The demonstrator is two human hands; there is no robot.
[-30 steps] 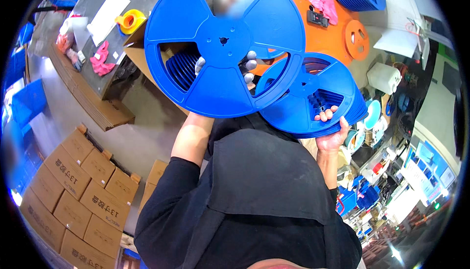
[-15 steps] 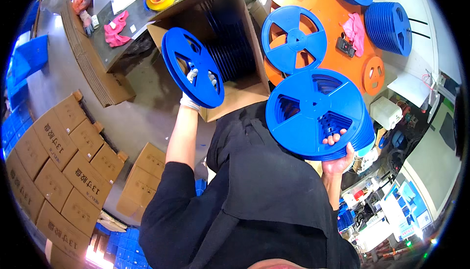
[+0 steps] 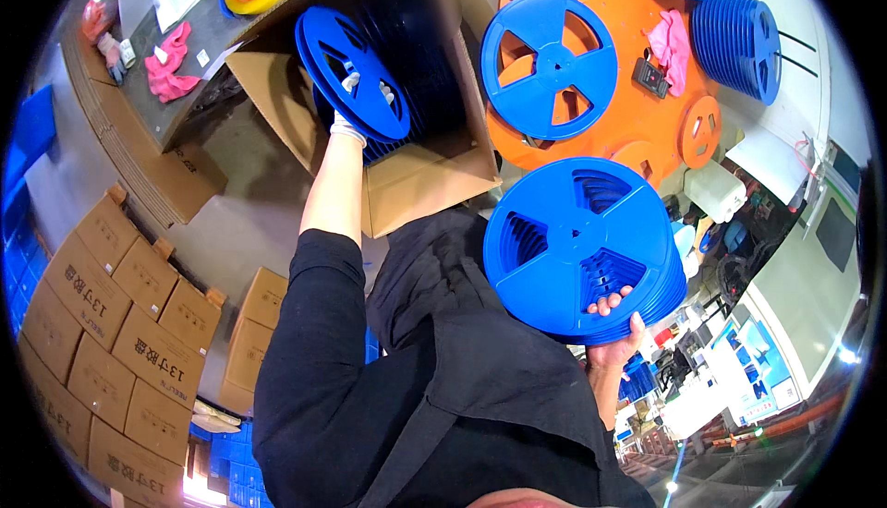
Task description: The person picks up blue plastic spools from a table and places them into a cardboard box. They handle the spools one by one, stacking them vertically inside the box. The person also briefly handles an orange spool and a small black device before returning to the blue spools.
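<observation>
My left hand point(image 3: 350, 82), in a white glove, grips a blue plastic reel point(image 3: 325, 42), its fingertips showing through the cutouts; a second rim lies close against it. Tilted, this reel is at the mouth of an open cardboard box point(image 3: 420, 189), where more blue reels stand in a dark row. With bare fingers hooked into a cutout and the thumb at the rim, my right hand point(image 3: 621, 349) holds a thick stack of blue reels point(image 3: 545, 286) against my right side. The far part of that stack is hidden behind its front reel.
An orange round table point(image 3: 637, 9) bears a single blue reel point(image 3: 554, 65), a pink cloth point(image 3: 672, 46) and a small black device point(image 3: 650, 78). Blue reels sit on a rod point(image 3: 735, 51) at far right. Stacked cartons point(image 3: 120, 323) stand left, a grey workbench point(image 3: 212, 74) behind them.
My left hand has moved the reel up and farther into the box mouth. My right hand and its stack sit slightly lower and more to the left in view.
</observation>
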